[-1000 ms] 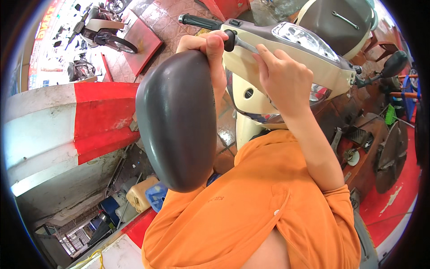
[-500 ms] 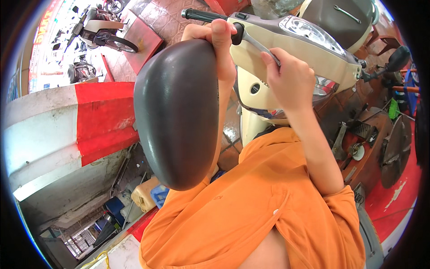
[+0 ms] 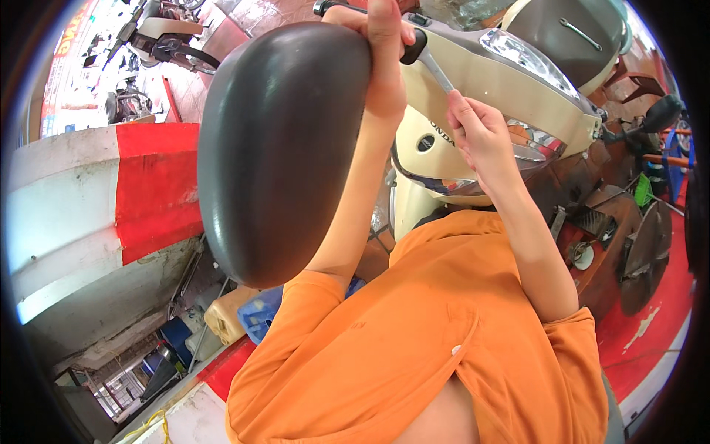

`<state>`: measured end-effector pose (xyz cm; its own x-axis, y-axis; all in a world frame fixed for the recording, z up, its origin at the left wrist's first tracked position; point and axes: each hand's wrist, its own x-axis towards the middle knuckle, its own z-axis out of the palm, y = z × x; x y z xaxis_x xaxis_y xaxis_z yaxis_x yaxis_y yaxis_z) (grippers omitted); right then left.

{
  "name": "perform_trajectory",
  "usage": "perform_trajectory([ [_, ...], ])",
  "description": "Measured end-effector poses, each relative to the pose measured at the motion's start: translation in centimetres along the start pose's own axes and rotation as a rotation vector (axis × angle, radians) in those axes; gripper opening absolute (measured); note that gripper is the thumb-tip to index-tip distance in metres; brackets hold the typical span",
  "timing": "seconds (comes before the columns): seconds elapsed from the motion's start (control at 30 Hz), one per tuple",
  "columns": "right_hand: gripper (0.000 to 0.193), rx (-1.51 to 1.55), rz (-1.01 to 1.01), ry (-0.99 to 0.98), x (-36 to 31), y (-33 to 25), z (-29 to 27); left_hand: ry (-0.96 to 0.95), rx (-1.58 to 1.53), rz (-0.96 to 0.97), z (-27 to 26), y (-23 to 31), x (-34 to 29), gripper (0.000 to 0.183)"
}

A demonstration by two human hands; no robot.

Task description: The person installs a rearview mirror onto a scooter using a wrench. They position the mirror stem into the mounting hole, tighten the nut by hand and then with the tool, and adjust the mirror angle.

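Observation:
A large black rear-view mirror (image 3: pixel 281 155) fills the left middle, its smooth rounded back facing me. My left hand (image 3: pixel 386 63) is closed round its far right edge, thumb pointing up. Beside that thumb, the dark head of a silver wrench (image 3: pixel 438 70) lies close to the mirror; whether it sits on a nut is hidden. My right hand (image 3: pixel 484 140) grips the wrench's near end with the thumb laid along it. Behind both hands stands a cream scooter (image 3: pixel 510 100) with a black handlebar grip, partly covered by my left hand.
Another mirror (image 3: pixel 662 113) sticks out on the scooter's right. A second wrench (image 3: pixel 580 34) lies on a grey, rounded surface at the far right. Tools and parts fill a brown bench (image 3: pixel 617 207). A red and white ledge (image 3: pixel 159 192) runs along the left, and motorbikes (image 3: pixel 166 41) stand beyond.
The mirror has shifted left and up in view, and looks larger. My right hand has moved slightly right and down, its grip looser and nearer the wrench's end.

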<state>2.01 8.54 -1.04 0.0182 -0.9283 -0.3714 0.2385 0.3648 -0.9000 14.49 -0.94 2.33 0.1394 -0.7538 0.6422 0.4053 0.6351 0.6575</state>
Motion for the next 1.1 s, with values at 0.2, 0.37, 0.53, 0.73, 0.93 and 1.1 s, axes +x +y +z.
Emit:
perform_trajectory([
  [0.2, 0.046, -0.066, -0.134, 0.213, -0.6, 1.8, 3.4, 0.021, -0.053, 0.021, -0.2, -0.4, 0.3, 0.028],
  [0.37, 0.046, 0.207, -0.066, 0.313, -1.1, 2.7, 7.6, 0.097, -0.129, -0.067, -0.2, -0.8, -0.1, 0.032],
  [0.53, 0.041, 0.288, -0.108, 0.303, -0.8, 3.3, 9.6, 0.127, -0.145, -0.168, -0.6, -0.5, 0.4, 0.029],
  [0.73, 0.041, 0.346, 0.019, 0.032, -1.3, 2.0, 7.2, -0.093, -0.123, -0.138, -1.6, 0.7, 1.8, 0.032],
  [0.93, 0.039, 0.156, 0.101, -0.143, -0.8, -0.8, 2.1, -0.185, -0.108, -0.117, -2.0, 0.1, 1.5, 0.035],
  [1.1, 0.038, -0.047, 0.152, -0.168, -0.7, -2.5, 0.7, -0.146, -0.031, -0.049, -1.4, 0.2, 0.9, 0.034],
])
